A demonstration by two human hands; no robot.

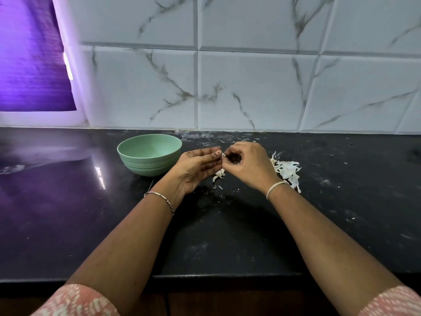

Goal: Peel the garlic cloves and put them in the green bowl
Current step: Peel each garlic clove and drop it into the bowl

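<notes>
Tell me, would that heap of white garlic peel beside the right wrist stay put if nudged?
Probably not. The garlic peel lies in thin, curled, papery strips, so it looks very light and floppy; a push would likely scatter it. Loose flakes dot the black counter, hinting that it drifts easily.

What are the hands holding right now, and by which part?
The left hand and right hand pinch one small white garlic piece between their fingertips, from opposite sides. Fingers hide most of it; clove or loose skin cannot be told.
</notes>
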